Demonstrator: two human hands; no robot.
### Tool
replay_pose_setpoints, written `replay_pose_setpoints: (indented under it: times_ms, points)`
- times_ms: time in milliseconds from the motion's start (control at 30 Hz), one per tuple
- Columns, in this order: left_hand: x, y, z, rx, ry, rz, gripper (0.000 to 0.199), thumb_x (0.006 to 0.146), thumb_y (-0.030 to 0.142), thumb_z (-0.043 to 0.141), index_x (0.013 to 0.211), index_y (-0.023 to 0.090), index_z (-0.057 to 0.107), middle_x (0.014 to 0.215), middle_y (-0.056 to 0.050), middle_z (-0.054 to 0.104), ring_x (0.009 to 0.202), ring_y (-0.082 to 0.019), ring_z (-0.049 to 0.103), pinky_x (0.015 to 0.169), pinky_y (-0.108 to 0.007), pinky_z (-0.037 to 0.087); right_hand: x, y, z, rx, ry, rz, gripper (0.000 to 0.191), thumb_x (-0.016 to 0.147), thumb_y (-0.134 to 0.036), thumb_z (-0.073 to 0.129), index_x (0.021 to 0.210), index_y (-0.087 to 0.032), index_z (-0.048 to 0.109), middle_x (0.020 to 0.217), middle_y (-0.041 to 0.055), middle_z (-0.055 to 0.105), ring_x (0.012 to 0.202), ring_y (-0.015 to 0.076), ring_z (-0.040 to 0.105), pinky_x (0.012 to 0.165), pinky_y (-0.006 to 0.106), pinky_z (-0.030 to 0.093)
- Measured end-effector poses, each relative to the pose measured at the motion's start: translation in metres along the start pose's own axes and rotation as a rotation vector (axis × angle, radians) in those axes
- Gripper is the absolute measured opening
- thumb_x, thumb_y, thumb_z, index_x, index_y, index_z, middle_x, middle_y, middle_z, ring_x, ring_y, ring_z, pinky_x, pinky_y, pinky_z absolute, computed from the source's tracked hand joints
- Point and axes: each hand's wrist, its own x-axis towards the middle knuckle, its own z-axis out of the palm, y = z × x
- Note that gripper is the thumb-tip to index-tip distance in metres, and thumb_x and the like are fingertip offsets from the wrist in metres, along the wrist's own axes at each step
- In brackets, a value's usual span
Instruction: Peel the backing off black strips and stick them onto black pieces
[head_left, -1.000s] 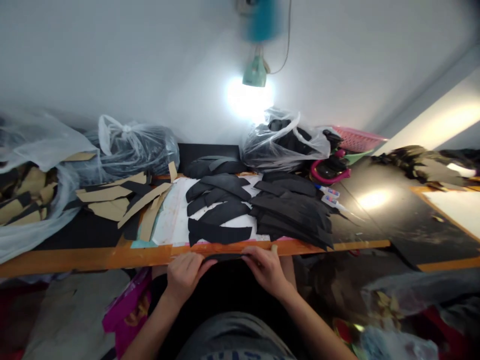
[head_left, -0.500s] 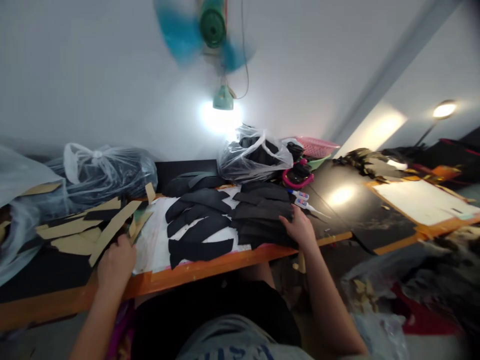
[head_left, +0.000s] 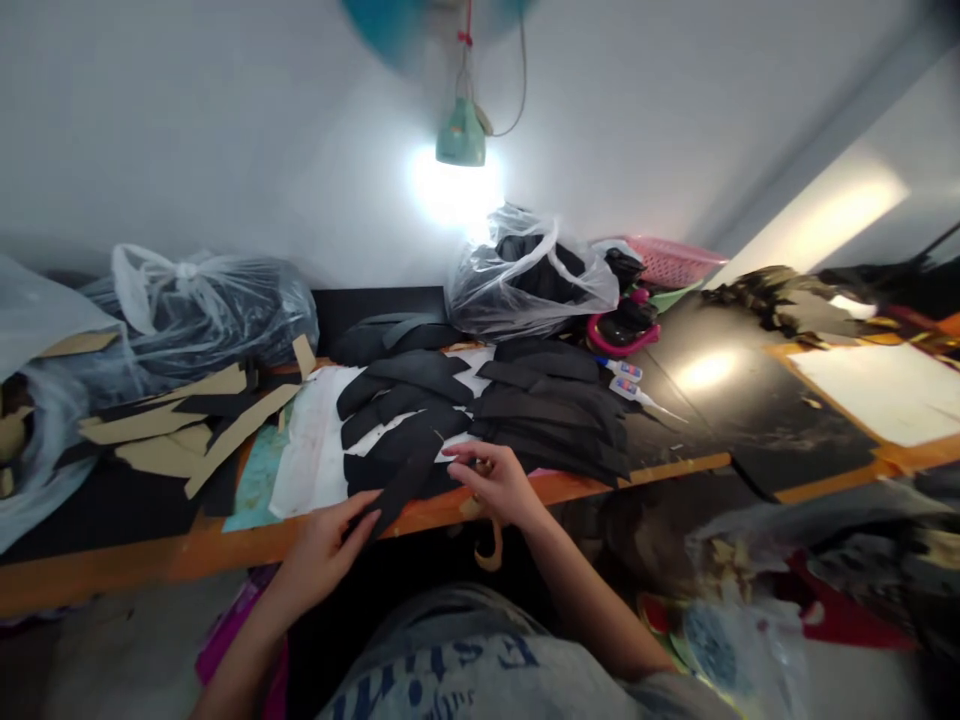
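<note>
A dark strip is pinched at its near end between the thumb and fingers of my left hand, above the table's front edge. My right hand is at the strip's far side, its fingers curled around the orange-ringed handle of what looks like scissors, which hangs below the palm. Curved black pieces overlap on a white sheet behind my hands. More black pieces lie stacked to their right.
Tan and black scraps lie at the left, before a tied plastic bag. An open plastic bag, a pink basket and small glue bottles stand at the back right. A lamp hangs above.
My left hand has moved right from the tan scraps and taken hold of a dark strip. My right hand has left the right stack, moving left with the scissors. The view has shifted.
</note>
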Motion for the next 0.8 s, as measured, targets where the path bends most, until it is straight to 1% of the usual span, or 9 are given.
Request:
replay_pose_setpoints:
  times_ms: [67, 233, 300, 333, 400, 467, 500, 633, 800]
  points:
    - [-0.001, 0.002, -0.003, 0.022, -0.044, 0.019, 0.039, 0.099, 0.046, 0.051, 0.125, 0.025, 0.071, 0.123, -0.005, 0.075, 0.107, -0.021, 0.074, 0.093, -0.029, 0.059, 0.007, 0.000, -0.002, 0.036, -0.026, 0.004, 0.025, 0.086, -0.039, 0.073, 0.097, -0.018, 0.079, 0.089, 0.0046, 0.074, 0.075, 0.0150, 0.063, 0.069, 0.026, 0.048]
    - [-0.003, -0.004, -0.010, 0.064, -0.176, 0.158, 0.038, 0.101, 0.036, 0.050, 0.135, 0.030, 0.066, 0.130, -0.004, 0.072, 0.112, -0.021, 0.072, 0.096, -0.029, 0.057, 0.014, 0.004, -0.009, -0.011, -0.056, 0.037, 0.034, 0.082, -0.037, 0.077, 0.110, -0.018, 0.074, 0.082, 0.0018, 0.074, 0.071, 0.0143, 0.064, 0.069, 0.026, 0.048]
    - [-0.002, -0.003, -0.009, 0.097, -0.196, 0.212, 0.039, 0.101, 0.031, 0.049, 0.137, 0.031, 0.064, 0.129, -0.004, 0.072, 0.112, -0.020, 0.072, 0.095, -0.028, 0.058, 0.013, 0.007, -0.009, 0.037, -0.107, 0.068, 0.027, 0.084, -0.040, 0.076, 0.096, -0.016, 0.074, 0.077, 0.0025, 0.074, 0.071, 0.0148, 0.066, 0.069, 0.026, 0.049]
    - [-0.002, -0.001, -0.007, 0.134, -0.157, 0.234, 0.040, 0.101, 0.030, 0.050, 0.138, 0.031, 0.063, 0.127, -0.004, 0.073, 0.110, -0.020, 0.072, 0.094, -0.029, 0.059, 0.012, 0.008, -0.009, 0.078, -0.138, 0.093, 0.027, 0.084, -0.043, 0.076, 0.087, -0.016, 0.072, 0.075, 0.0031, 0.074, 0.069, 0.0147, 0.066, 0.068, 0.026, 0.049]
    - [-0.001, 0.006, -0.002, 0.252, 0.037, 0.276, 0.043, 0.099, 0.029, 0.054, 0.141, 0.030, 0.060, 0.123, -0.008, 0.073, 0.108, -0.022, 0.072, 0.092, -0.033, 0.060, 0.010, 0.009, -0.008, 0.159, -0.201, 0.152, 0.035, 0.081, -0.048, 0.078, 0.074, -0.015, 0.067, 0.072, 0.0041, 0.074, 0.063, 0.0129, 0.064, 0.062, 0.024, 0.048]
    - [0.000, 0.019, 0.006, 0.370, 0.265, 0.356, 0.048, 0.096, 0.025, 0.058, 0.144, 0.027, 0.057, 0.122, -0.012, 0.070, 0.107, -0.023, 0.071, 0.092, -0.035, 0.060, 0.007, 0.008, -0.006, 0.218, -0.270, 0.212, 0.040, 0.078, -0.051, 0.081, 0.071, -0.015, 0.064, 0.069, 0.0036, 0.073, 0.053, 0.0091, 0.057, 0.052, 0.020, 0.042]
    - [0.001, 0.026, 0.010, 0.408, 0.327, 0.420, 0.051, 0.096, 0.021, 0.058, 0.146, 0.027, 0.055, 0.124, -0.013, 0.069, 0.108, -0.022, 0.070, 0.093, -0.034, 0.059, 0.005, 0.007, -0.004, 0.245, -0.306, 0.240, 0.042, 0.075, -0.053, 0.083, 0.071, -0.015, 0.064, 0.066, 0.0026, 0.072, 0.048, 0.0073, 0.052, 0.047, 0.019, 0.038]
    - [0.007, 0.050, 0.020, 0.401, 0.260, 0.672, 0.055, 0.095, 0.006, 0.051, 0.148, 0.024, 0.052, 0.126, -0.013, 0.068, 0.112, -0.019, 0.068, 0.095, -0.028, 0.058, 0.000, 0.005, 0.006, 0.380, -0.408, 0.333, 0.046, 0.068, -0.053, 0.087, 0.068, -0.016, 0.061, 0.056, -0.0025, 0.065, 0.040, 0.0053, 0.046, 0.039, 0.016, 0.032]
    - [0.012, 0.055, 0.021, 0.250, 0.215, 0.704, 0.050, 0.093, 0.004, 0.055, 0.141, 0.020, 0.056, 0.129, -0.013, 0.068, 0.119, -0.018, 0.066, 0.102, -0.030, 0.056, -0.007, 0.009, 0.018, 0.526, -0.441, 0.340, 0.046, 0.062, -0.044, 0.093, 0.059, -0.016, 0.056, 0.047, -0.0059, 0.056, 0.038, 0.0045, 0.042, 0.039, 0.017, 0.029]
